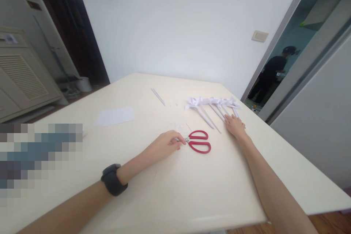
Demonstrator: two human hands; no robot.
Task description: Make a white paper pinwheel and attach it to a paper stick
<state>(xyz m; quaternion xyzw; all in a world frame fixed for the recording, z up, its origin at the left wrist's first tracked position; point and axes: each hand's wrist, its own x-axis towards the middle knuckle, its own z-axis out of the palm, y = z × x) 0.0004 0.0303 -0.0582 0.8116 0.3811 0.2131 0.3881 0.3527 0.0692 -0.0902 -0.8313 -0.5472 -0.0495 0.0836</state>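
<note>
My left hand [170,140], with a black watch on its wrist, pinches the blades of a pair of red-handled scissors [199,142]. Their handles point right and the loops are spread apart. On the right of the table, several white paper pinwheels [194,103] with rolled-paper sticks lie in a row, heads toward the wall. My right hand [235,125] rests on the sticks at the row's right end, fingers stretched out and lying over them. Part of those sticks is hidden beneath it.
Two thin paper sticks [158,97] lie near the back of the table [175,197]. White paper sheets [116,116] are at left. Small paper scraps [179,126] lie beyond the scissors. A person [274,69] stands through the doorway at right. A blurred patch covers the left edge.
</note>
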